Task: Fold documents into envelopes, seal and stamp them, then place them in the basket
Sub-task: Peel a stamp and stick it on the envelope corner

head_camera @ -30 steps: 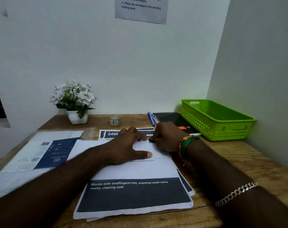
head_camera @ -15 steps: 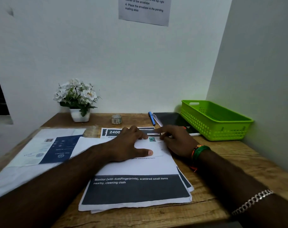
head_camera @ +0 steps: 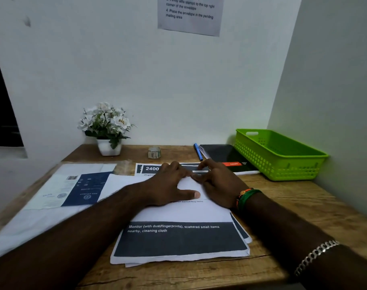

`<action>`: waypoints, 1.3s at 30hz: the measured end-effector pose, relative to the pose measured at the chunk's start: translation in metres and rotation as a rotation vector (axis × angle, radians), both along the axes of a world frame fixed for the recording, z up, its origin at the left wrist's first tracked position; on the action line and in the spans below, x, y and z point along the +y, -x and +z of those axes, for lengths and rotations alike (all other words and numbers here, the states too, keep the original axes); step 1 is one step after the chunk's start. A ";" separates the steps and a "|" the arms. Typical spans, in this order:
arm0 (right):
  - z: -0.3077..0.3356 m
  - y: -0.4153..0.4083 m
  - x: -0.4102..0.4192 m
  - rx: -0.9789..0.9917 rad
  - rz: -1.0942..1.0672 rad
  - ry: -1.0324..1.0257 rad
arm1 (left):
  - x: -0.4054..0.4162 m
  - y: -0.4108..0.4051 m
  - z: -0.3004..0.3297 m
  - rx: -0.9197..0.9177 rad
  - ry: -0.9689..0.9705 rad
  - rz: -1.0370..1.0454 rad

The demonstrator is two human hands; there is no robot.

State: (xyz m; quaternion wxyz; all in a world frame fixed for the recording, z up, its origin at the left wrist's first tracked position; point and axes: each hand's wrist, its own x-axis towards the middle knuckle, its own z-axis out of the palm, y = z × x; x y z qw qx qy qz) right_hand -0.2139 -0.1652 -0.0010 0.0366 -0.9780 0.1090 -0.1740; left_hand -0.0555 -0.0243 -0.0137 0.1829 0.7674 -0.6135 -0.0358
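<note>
A white envelope (head_camera: 185, 184) lies on a stack of printed documents (head_camera: 178, 239) in the middle of the wooden desk. My left hand (head_camera: 168, 185) rests flat on the envelope, thumb stretched out to the right, pinning it down. My right hand (head_camera: 218, 185) lies beside it, its fingertips pressed on the envelope's top right corner and touching the left fingers. A stamp cannot be seen under the fingers. The green plastic basket (head_camera: 283, 162) stands at the right against the wall and looks empty.
A small roll (head_camera: 154, 152), a blue pen (head_camera: 198, 151) and a black notebook (head_camera: 222, 155) sit along the back. A white pot of flowers (head_camera: 108, 130) stands back left. White and blue packets (head_camera: 73, 189) lie at the left. An instruction sheet (head_camera: 191, 13) hangs on the wall.
Half a second ago a small green stamp showed on the envelope's corner; my right fingertips have moved left over it. My left hand has stayed in place on the envelope.
</note>
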 end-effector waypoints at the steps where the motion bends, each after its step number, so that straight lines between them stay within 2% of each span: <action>1: -0.001 0.001 0.000 0.015 -0.025 0.012 | 0.000 0.000 0.000 -0.001 0.003 -0.003; 9: -0.008 -0.005 -0.008 -0.033 -0.119 -0.037 | 0.001 0.002 0.000 -0.021 0.005 0.012; 13: -0.006 -0.002 -0.010 -0.115 -0.062 -0.076 | 0.000 0.002 0.000 -0.017 0.004 0.013; 17: -0.001 0.004 -0.014 -0.279 -0.088 -0.205 | 0.000 0.001 -0.001 -0.036 0.006 0.014; 23: -0.004 0.001 -0.008 -0.125 0.040 -0.105 | 0.000 0.001 -0.001 -0.032 0.000 0.009; 28: -0.006 0.001 -0.017 -0.267 0.049 -0.209 | 0.000 0.000 -0.003 -0.045 0.011 0.010; 33: -0.008 -0.002 -0.015 -0.194 0.071 -0.103 | 0.000 0.001 0.000 -0.037 -0.003 0.006; 37: -0.004 0.001 -0.017 -0.298 0.073 -0.285 | 0.001 0.003 0.000 -0.057 -0.009 0.007; 39: -0.004 0.002 -0.016 -0.314 0.082 -0.290 | 0.002 0.003 0.001 -0.059 -0.014 0.006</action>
